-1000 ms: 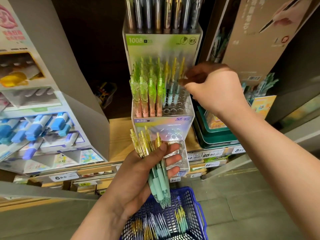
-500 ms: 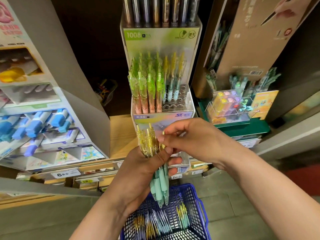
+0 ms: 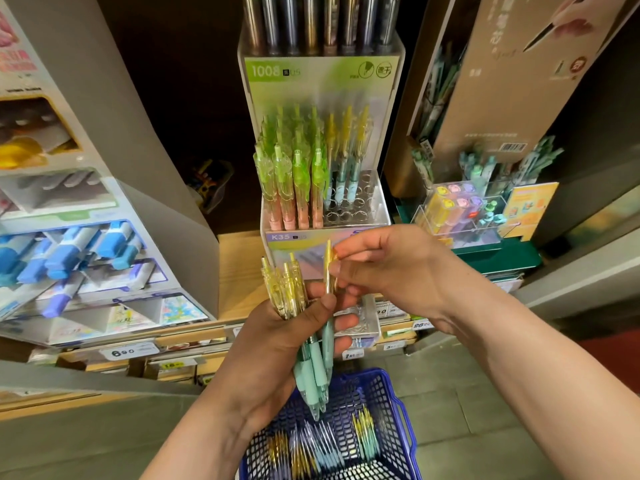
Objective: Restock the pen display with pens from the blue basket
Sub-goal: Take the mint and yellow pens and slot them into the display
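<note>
My left hand [image 3: 277,344] grips a bundle of pens [image 3: 310,365] with yellow tops and mint barrels, tips pointing down. My right hand [image 3: 388,268] pinches the yellow top of one pen [image 3: 328,271] at the right side of that bundle, drawn partly up out of it. Just above stands the clear pen display [image 3: 325,188]: green-topped pens fill its left side, three yellow-topped ones stand at the back right, and several round holes at the front right are bare. Below my hands lies the blue basket [image 3: 398,400] with more pens in its bottom.
A grey cardboard stand [image 3: 114,216] of blue markers sits at the left. A brown cardboard display [image 3: 502,98] and a clear box of pastel items [image 3: 460,216] sit at the right. Price tags [image 3: 128,351] line the wooden shelf edge.
My right hand came down from the display's back right rows to the bundle and took hold of one pen's top, lifting it slightly. My left hand kept holding the bundle.
</note>
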### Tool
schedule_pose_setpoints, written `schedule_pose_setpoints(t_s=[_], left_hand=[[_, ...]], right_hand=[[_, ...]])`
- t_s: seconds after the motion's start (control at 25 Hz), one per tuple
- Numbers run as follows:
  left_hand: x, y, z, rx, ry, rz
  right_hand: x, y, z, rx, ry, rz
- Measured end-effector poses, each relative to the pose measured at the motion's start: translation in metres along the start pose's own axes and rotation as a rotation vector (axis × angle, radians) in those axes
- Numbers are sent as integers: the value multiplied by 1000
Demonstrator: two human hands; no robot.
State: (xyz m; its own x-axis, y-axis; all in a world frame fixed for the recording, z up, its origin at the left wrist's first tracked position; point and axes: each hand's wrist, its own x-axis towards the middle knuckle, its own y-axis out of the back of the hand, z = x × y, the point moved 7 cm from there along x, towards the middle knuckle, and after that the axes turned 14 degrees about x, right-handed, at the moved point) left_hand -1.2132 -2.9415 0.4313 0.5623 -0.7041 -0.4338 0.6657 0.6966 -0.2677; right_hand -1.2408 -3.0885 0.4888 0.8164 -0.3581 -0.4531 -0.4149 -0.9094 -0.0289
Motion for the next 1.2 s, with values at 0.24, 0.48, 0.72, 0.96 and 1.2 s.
schedule_pose_setpoints(t_s=[0.24,0.48,0.72,0.96,1.2], left_hand=[[4,2,-4,-97,31,-4],[2,-9,-5,-145,56,-36],[0,-13,-5,-150,29,-89],[-2,-14,-3,-112,3,-97],[-4,-15,-3,-88,7,-94]], right_hand=[[-7,47,-76,218,362,126],[-2,73,-132,12,780,397],[12,66,-129,-176,780,405],[19,58,-111,-477,690,444],[19,61,-99,-456,582,459]])
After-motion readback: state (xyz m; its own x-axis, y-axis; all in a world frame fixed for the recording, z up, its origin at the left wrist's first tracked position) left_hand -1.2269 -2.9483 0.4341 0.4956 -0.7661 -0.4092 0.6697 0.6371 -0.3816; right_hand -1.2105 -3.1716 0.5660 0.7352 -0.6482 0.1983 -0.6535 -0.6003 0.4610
